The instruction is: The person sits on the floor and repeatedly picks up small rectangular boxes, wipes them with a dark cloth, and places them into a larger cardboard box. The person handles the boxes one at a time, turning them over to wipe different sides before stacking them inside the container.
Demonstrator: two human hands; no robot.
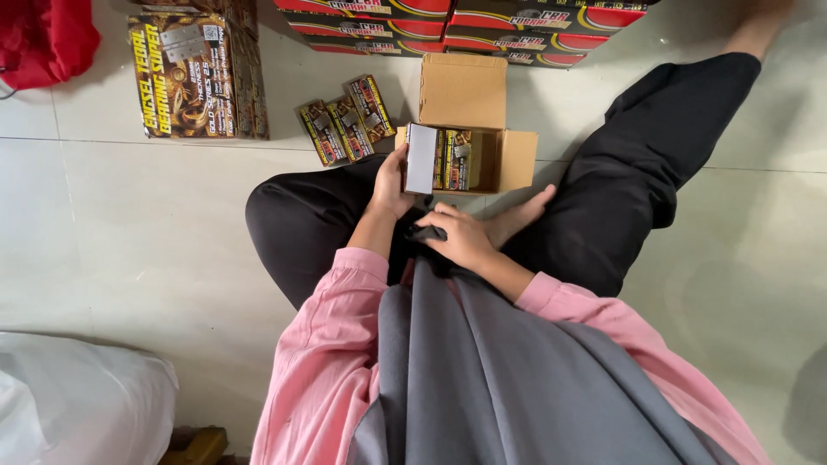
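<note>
— What is the left hand (pixel 389 185) doing?

— It grips a small flat packet (pixel 420 158), plain grey-white on the side we see, held upright at the mouth of an open cardboard carton (pixel 463 90) on the tiled floor (pixel 129 241). Fingers wrap its far edge, thumb on the near side.

— And inside the carton?

— Several black-and-yellow small boxes (pixel 457 159) stand on end, just beside the held packet.

— The right hand (pixel 461 238)?

— It rests low over the lap, fingers curled onto a fold of dark cloth (pixel 426 232); whether it pinches the cloth or only lies on it, I cannot tell.

— What else lies around?

— Three more small boxes (pixel 346 129) lean together left of the carton. Further left stands a larger printed box (pixel 183 77), a red bag (pixel 47 39) in the corner, and a row of red-and-black cartons (pixel 482 26) behind. The person sits cross-legged, a bare foot (pixel 517 215) near the right hand.
</note>
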